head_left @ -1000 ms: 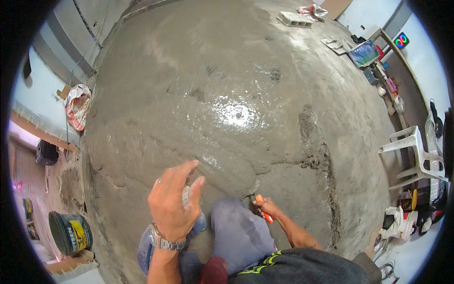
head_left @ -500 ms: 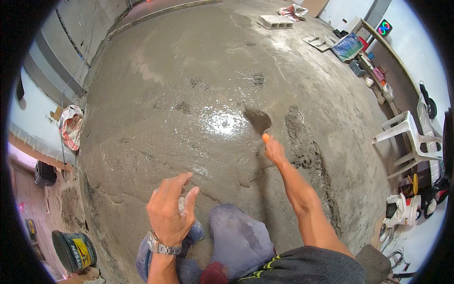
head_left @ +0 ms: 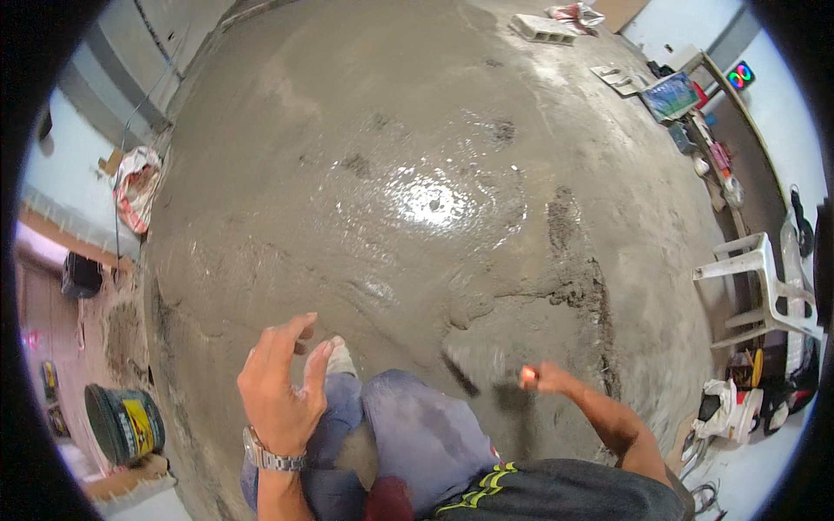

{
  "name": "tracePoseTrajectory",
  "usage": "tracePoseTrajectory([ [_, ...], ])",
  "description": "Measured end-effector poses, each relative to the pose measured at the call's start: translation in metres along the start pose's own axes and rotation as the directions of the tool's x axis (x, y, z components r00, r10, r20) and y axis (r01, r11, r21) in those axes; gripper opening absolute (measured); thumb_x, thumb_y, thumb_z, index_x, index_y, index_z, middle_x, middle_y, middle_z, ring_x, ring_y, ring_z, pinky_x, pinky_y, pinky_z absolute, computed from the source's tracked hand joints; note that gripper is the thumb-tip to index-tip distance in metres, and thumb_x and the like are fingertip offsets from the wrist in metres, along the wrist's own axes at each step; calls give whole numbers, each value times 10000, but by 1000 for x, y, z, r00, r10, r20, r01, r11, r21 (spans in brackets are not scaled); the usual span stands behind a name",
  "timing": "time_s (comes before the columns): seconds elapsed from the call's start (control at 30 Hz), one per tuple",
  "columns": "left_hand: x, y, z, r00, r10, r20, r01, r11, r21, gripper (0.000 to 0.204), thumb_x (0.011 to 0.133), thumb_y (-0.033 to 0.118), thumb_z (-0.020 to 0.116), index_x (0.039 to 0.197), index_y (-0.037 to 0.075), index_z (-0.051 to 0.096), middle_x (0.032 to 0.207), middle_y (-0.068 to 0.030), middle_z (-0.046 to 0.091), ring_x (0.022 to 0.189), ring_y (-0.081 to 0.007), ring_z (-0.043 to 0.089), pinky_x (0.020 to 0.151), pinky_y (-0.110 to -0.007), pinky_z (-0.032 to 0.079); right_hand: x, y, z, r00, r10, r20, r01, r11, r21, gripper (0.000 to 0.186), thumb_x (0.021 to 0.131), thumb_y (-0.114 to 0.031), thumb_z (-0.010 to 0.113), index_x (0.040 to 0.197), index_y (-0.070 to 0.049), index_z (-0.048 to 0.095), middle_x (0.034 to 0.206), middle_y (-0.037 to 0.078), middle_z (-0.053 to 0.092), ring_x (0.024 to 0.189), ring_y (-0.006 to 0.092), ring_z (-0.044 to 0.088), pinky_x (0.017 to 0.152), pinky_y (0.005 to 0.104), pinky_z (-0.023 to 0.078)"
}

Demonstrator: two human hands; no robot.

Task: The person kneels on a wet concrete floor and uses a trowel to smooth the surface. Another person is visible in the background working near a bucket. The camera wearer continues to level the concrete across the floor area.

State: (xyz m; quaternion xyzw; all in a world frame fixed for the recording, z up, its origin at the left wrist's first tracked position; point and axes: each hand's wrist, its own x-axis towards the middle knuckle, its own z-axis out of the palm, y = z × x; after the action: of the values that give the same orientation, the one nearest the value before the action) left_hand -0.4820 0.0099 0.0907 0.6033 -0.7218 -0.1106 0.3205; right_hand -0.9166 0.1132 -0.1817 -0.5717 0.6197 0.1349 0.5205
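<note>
Wet grey mortar spreads over the floor before me, glossy where light falls on it. My right hand is closed round the orange handle of a trowel. Motion smears its blade, which is low over the mortar to the right of my knee; I cannot tell if it touches. My left hand, with a metal watch at the wrist, hovers above my bent leg. Its fingers are apart and curved, and nothing is in it.
A dark bucket stands at the lower left, and a crumpled sack lies by the left wall. To the right is a white plastic chair. A hollow block and a flat float lie farther off.
My right hand has drawn the trowel back toward my body, from the bright patch to beside my knee. My left hand has shifted slightly left. The whole view has tilted a little.
</note>
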Motion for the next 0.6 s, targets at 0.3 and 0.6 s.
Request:
tracePoseTrajectory([
  [0.3,-1,15,12,998,57,35,-55,997,-48,294,737,18,691,1021,46,621,820,-113,626,680,-211,618,630,-295,484,89,-96,43,989,-107,98,93,986,138,499,792,-488,609,902,-1,620,726,169,632,709,289,600,634,427,441],
  [0.6,-7,28,17,994,108,31,-107,993,-41,287,749,24,683,1026,56,616,831,-104,629,671,-204,624,626,-297,483,107,-126,13,969,-199,-144,215,971,106,420,799,-443,621,834,-25,597,607,80,546,535,186,535,531,362,424],
])
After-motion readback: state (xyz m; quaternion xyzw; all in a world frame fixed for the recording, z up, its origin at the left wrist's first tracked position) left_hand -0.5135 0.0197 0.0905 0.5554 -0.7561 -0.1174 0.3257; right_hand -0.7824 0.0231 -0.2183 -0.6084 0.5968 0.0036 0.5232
